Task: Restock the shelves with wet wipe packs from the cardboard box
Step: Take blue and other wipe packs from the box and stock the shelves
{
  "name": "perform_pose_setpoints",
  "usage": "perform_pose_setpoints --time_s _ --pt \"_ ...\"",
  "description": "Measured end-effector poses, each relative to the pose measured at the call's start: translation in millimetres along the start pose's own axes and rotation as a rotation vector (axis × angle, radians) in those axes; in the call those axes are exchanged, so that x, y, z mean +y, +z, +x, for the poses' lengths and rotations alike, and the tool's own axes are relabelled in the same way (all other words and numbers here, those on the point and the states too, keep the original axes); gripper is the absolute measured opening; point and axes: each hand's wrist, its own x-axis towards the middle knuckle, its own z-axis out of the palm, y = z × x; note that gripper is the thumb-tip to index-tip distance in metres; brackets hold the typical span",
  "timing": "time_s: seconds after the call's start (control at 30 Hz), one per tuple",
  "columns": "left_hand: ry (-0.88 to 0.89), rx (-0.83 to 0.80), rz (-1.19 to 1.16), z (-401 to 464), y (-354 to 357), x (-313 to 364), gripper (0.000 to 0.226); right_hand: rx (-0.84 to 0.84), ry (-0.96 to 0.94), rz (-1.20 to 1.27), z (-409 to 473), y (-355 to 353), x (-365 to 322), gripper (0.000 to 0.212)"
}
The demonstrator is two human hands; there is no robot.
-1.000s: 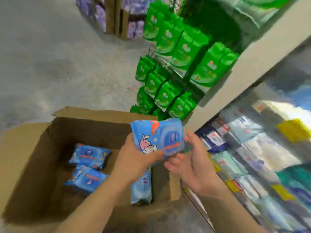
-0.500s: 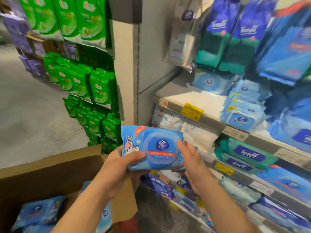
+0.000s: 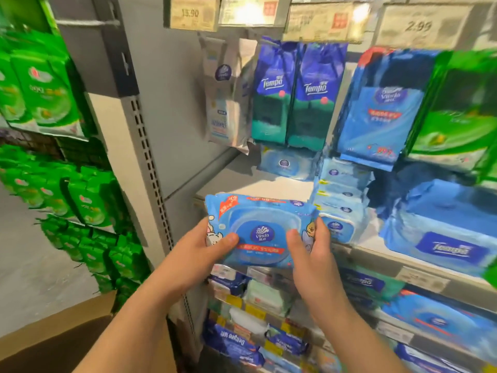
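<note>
A blue wet wipe pack (image 3: 262, 227) with a round lid label is held flat in front of the shelf. My left hand (image 3: 200, 251) grips its left end, thumb on top. My right hand (image 3: 313, 254) grips its right end, thumb on top. The pack hovers at the front edge of a grey shelf (image 3: 247, 184) with bare space on its left part. A stack of similar blue packs (image 3: 338, 208) stands just right of that space, and another pack (image 3: 286, 164) leans at the back. A corner of the cardboard box (image 3: 61, 337) shows at the bottom left.
Hanging Tempo tissue packs (image 3: 293, 92) and a blue Vinda bag (image 3: 376, 114) fill the space above the shelf. Green packs (image 3: 40, 90) hang on the left rack beyond the grey upright (image 3: 142, 141). Lower shelves (image 3: 269, 305) are packed with wipes. Price tags (image 3: 192, 13) line the top.
Both hands have lifted the pack from over the box up to the shelf's front edge. The view has swung up from the box to the shelves.
</note>
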Motion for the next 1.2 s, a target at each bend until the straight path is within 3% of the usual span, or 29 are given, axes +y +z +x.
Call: perform_pose_setpoints --time_s 0.13,0.33,0.6,0.8,1.0,1.2 --pt "0.107 -0.025 -0.027 57 -17 2 0.053 0.044 -0.073 -0.106 37 14 -20 0.071" --pt "0.162 -0.077 0.078 146 -39 -7 0.048 0.169 -0.033 -0.287 104 45 -30 0.09" --pt "0.092 -0.111 0.391 226 -25 -28 0.029 0.254 0.123 -0.49 155 65 -11 0.073" --pt "0.127 -0.172 0.572 264 -11 -18 0.044 0.29 0.23 -0.692 184 71 -17 0.09" --pt "0.085 -0.17 0.581 300 7 -24 0.037 0.342 0.278 -0.555 210 70 -16 0.083" --pt "0.03 -0.098 0.466 320 25 -31 0.034 0.37 0.286 -0.443 224 68 -10 0.105"
